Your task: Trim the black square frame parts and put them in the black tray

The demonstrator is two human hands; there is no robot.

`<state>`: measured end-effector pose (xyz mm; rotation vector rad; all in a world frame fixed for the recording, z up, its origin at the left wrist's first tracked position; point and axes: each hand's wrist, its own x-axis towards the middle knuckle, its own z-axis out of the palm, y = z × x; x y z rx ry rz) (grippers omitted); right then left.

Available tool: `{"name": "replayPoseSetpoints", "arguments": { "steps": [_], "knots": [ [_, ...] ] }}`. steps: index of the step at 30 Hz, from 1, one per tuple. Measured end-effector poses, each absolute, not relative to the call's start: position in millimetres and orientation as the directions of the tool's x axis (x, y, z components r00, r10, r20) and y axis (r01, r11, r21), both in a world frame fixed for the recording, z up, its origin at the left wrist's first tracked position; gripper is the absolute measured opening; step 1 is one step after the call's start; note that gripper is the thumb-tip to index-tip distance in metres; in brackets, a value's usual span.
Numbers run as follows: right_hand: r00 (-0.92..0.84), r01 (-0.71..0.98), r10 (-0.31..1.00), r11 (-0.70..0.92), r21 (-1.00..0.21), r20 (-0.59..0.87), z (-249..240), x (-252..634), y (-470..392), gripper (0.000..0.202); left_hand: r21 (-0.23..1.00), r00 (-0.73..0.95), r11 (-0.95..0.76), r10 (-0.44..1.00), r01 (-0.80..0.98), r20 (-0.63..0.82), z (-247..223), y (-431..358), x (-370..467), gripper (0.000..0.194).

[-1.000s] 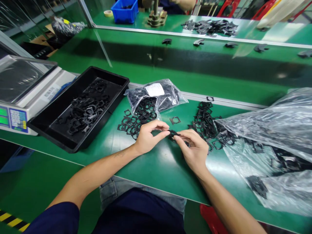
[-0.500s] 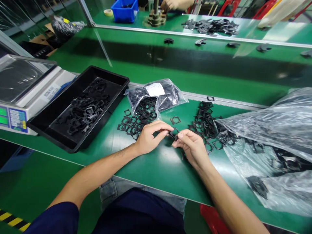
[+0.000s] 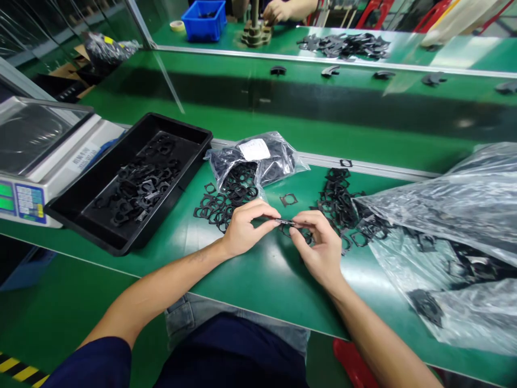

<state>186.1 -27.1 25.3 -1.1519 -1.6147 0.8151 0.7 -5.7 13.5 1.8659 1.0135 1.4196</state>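
Note:
Between my fingertips is a small black plastic ring part (image 3: 286, 222), seen nearly edge-on above the green table. My left hand (image 3: 247, 229) pinches its left end between thumb and fingers. At the other end, my right hand (image 3: 321, 242) grips it with thumb and fingertips. A single square-cornered black frame (image 3: 288, 200) lies on the table just beyond my hands. Left of them spreads a group of black rings (image 3: 214, 207), partly hidden by my left hand. A heap of black frames (image 3: 337, 199) lies beyond my right hand.
A black tray (image 3: 121, 245) holding similar parts stands at left, beside a weighing scale (image 3: 28, 178). A labelled plastic bag (image 3: 278, 156) of parts lies at the back edge. Large clear plastic sheeting (image 3: 452, 199) covers the right side. Across the belt, a co-worker's hand (image 3: 278, 11) is near a metal fixture.
The black ring part has turned from facing up to nearly edge-on. My right hand has shifted its fingers on it; my left hand stays almost in place.

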Motion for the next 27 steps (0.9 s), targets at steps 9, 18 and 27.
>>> {"name": "replayPoseSetpoints", "arguments": {
  "steps": [9,18,27],
  "knots": [
    [-0.130,0.269,0.940,0.340,-0.901,0.315,28.6,185.7,-27.3,0.003,0.867,0.146,-0.477,0.877,0.144,0.458,9.2,-6.9,2.5,0.011],
    [-0.152,0.271,0.943,0.328,-0.905,0.296,27.8,185.4,-27.7,0.003,0.869,0.153,-0.477,0.876,0.132,0.458,10.4,-6.1,1.5,0.013],
    [-0.140,0.253,0.966,0.248,-0.935,0.218,25.2,184.2,-28.3,0.015,0.975,0.143,-0.220,0.964,-0.033,0.222,2.3,-3.9,5.2,0.023]
  ]
}}
